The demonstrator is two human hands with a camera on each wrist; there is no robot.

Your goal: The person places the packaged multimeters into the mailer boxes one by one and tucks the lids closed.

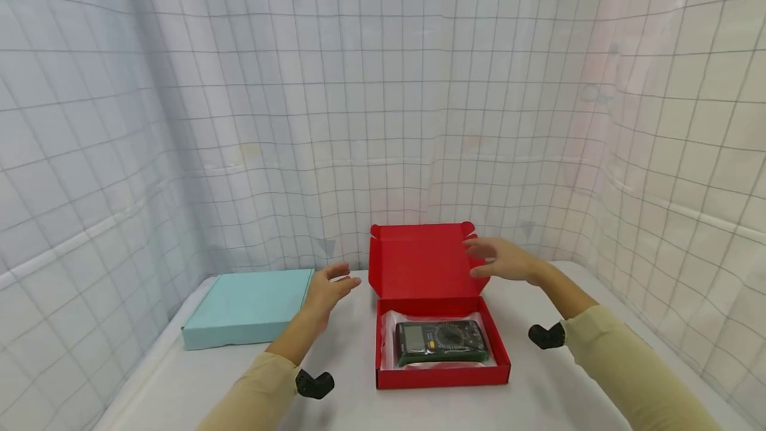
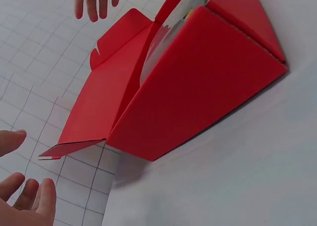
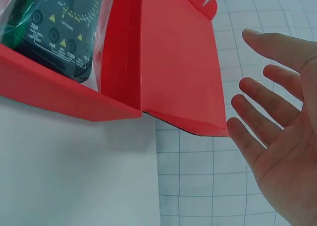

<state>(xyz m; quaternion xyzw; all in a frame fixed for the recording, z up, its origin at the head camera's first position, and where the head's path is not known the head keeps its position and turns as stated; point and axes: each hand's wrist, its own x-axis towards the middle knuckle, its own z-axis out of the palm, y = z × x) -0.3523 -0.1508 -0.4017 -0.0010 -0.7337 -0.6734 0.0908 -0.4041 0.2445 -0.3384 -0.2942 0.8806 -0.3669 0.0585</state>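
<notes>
- Two hands hover over the white table (image 1: 598, 378), and both are spread with nothing in them: your left hand (image 1: 326, 289) beside the lid's left edge, your right hand (image 1: 503, 259) at its upper right corner.
- Nearest you sits the red box (image 1: 441, 373), its tray open. The meter (image 1: 440, 341) lies flat inside, wrapped in clear film.
- Judging by looks, the meter is rigid and compact — moderately heavy for the thin card. The film is probably slippery, so pinch its long sides, not the face.
- Behind the tray the lid (image 1: 421, 261) stands upright. It's light, creased card that will flex; hold it at both outer edges.
- Farther left, well apart, lies a closed blue box (image 1: 251, 306).
</notes>
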